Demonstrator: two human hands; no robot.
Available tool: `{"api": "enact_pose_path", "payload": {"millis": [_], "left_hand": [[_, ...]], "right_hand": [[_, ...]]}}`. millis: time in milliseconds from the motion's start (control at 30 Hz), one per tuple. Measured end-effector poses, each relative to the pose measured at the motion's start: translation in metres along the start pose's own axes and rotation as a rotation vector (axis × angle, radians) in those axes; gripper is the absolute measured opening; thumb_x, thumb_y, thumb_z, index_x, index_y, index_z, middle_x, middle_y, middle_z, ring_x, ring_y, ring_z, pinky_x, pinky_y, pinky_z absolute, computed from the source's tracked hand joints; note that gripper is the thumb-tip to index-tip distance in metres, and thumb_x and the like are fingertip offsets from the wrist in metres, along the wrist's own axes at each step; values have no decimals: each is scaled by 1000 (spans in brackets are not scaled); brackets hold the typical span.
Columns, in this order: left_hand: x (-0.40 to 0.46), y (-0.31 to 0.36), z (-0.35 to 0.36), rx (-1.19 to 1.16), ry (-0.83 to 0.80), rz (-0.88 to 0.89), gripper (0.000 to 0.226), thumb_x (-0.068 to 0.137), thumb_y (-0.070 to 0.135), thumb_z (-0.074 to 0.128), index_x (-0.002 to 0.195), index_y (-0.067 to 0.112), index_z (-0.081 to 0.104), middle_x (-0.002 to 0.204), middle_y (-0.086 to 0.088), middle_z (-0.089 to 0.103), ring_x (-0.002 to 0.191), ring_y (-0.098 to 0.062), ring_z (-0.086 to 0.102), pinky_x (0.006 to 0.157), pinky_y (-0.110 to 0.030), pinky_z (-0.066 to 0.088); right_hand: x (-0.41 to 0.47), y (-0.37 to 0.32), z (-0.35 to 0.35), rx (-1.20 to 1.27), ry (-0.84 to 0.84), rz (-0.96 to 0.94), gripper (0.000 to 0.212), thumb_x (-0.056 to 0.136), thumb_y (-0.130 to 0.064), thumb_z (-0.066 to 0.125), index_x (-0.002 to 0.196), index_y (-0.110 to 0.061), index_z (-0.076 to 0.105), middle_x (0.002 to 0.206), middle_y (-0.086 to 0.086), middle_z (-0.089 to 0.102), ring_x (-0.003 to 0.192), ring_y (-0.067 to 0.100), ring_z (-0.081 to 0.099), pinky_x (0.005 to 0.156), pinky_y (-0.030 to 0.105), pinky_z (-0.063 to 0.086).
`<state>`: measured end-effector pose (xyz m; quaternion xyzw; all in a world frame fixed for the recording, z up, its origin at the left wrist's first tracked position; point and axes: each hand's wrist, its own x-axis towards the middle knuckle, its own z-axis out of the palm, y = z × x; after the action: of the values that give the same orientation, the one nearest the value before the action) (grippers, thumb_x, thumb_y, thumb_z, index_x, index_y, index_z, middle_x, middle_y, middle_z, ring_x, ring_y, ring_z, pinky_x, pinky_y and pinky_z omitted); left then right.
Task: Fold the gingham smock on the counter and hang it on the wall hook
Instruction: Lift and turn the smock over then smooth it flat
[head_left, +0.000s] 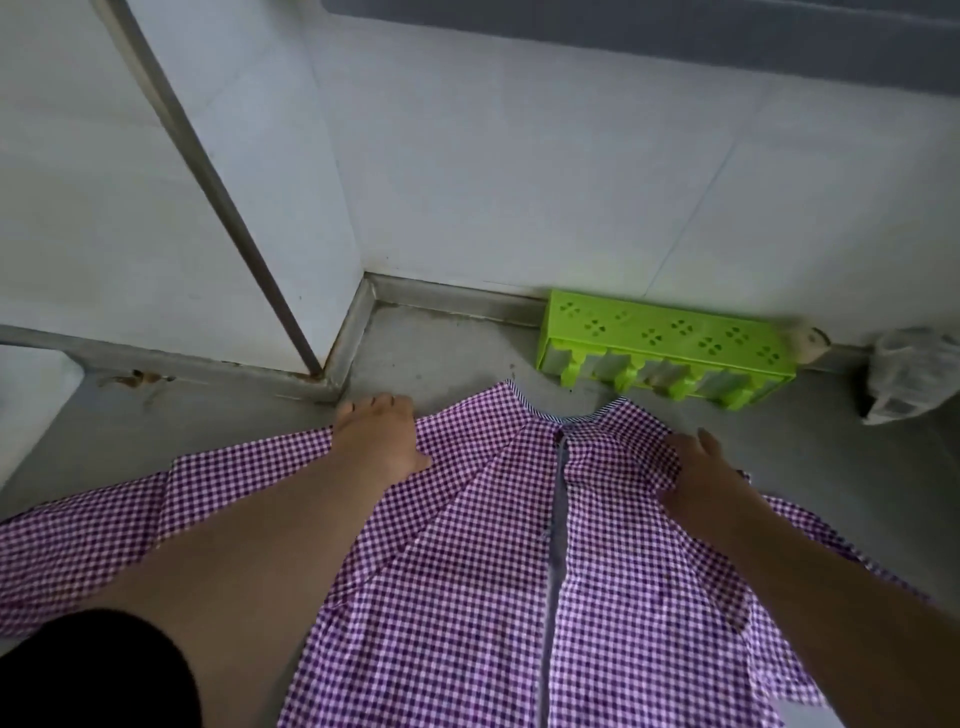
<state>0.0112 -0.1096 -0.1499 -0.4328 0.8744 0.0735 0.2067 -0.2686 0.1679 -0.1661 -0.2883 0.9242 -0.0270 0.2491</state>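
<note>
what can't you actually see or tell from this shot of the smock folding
Head view only:
- Wall hook: nowhere in frame, so its place is unknown.
- Smock: hem cut off by the bottom edge; left sleeve runs off the left edge.
- Left hand and right hand: they lie on the cloth, but pinching or just pressing cannot be told.
- Plastic bag: contents unclear.
- Green rack: small item at its right end is blurred.

Both arms fwd; left grip (376, 441) flat, right grip (701, 475) fingers curled.
</note>
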Motion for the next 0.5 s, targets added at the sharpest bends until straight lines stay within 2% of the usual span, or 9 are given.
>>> {"api": "enact_pose_path", "payload": {"millis": [100, 200, 267, 367, 433, 500], "left_hand": [[1, 3, 0, 115, -52, 6, 71, 90, 73, 59, 139, 22, 59, 141, -8, 59, 131, -28, 54, 115, -50, 35], [-8, 6, 0, 161, -94, 22, 64, 98, 71, 49, 133, 21, 66, 133, -6, 65, 123, -27, 60, 111, -48, 41], [-18, 9, -3, 64, -124, 3, 65, 102, 67, 41, 137, 17, 65, 134, -7, 67, 120, -27, 63, 107, -46, 48], [-33, 18, -17, -75, -167, -52, 70, 107, 65, 29, 138, 13, 63, 133, -10, 68, 117, -28, 65, 98, -41, 52], [-49, 19, -25, -118, -168, -76, 71, 108, 63, 24, 140, 13, 62, 137, -11, 67, 120, -29, 64, 99, -42, 50], [-57, 21, -32, -141, -166, -81, 68, 109, 61, 24, 142, 14, 60, 142, -11, 64, 124, -29, 62, 102, -43, 49]], "right_hand": [[10, 8, -1, -14, -38, 1, 106, 80, -43, 80, 160, -21, 15, 167, 12, 14, 145, 40, 39, 116, 60, 35], [8, 12, -3, -1, -51, 22, 111, 78, -50, 81, 160, -18, 13, 160, 17, 25, 142, 42, 40, 116, 59, 34], [6, 14, -4, 0, -68, 20, 108, 79, -45, 83, 158, -12, 17, 154, 20, 34, 139, 42, 44, 114, 55, 36], [1, 21, -4, 74, -117, 0, 89, 82, -37, 82, 149, -3, 34, 145, 20, 53, 131, 38, 54, 110, 48, 44], [-11, 18, -4, 8, -131, -30, 64, 90, -43, 71, 139, -7, 51, 136, 18, 62, 122, 36, 60, 104, 46, 48], [-19, 16, -5, -63, -134, -45, 54, 95, -50, 60, 131, -10, 62, 129, 16, 67, 116, 34, 64, 100, 42, 49]]}}
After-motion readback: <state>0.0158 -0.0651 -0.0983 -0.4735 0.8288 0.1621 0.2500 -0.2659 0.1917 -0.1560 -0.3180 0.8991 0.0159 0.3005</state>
